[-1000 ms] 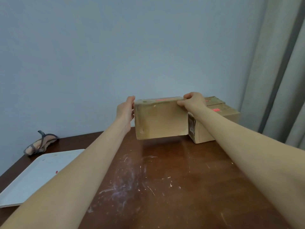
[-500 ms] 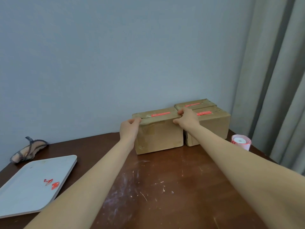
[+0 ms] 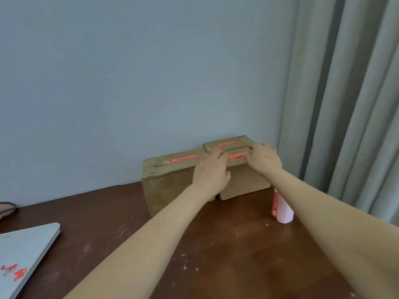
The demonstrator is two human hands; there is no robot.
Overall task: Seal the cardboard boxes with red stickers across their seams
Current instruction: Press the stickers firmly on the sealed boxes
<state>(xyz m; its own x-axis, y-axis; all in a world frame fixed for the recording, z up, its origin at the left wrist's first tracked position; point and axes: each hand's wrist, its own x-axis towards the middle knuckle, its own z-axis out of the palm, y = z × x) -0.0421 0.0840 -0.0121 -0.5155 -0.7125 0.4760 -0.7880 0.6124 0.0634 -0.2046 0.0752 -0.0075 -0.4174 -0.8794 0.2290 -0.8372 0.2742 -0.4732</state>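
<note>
Two brown cardboard boxes stand side by side against the wall at the back of the table. The left box (image 3: 168, 186) has one red sticker (image 3: 183, 158) along its top seam. The right box (image 3: 244, 182) carries two red stickers (image 3: 228, 144) on top, one partly covered. My left hand (image 3: 210, 172) clasps the right box's near left corner, fingers on top and thumb on the front. My right hand (image 3: 264, 158) lies over the top right part of that box, fingers curled past its edge. A white sticker roll (image 3: 281, 210) with red labels stands by my right forearm.
A grey tray (image 3: 28, 251) with red sticker scraps (image 3: 19, 274) lies at the left edge of the scratched brown table (image 3: 216, 255). A small woven object (image 3: 6, 209) sits far left. The blue wall is right behind the boxes, and grey curtains (image 3: 345, 104) hang to the right.
The left box, carried in the air a second ago, now stands against the wall beside the right box. Both hands have left it and shifted right onto the right box.
</note>
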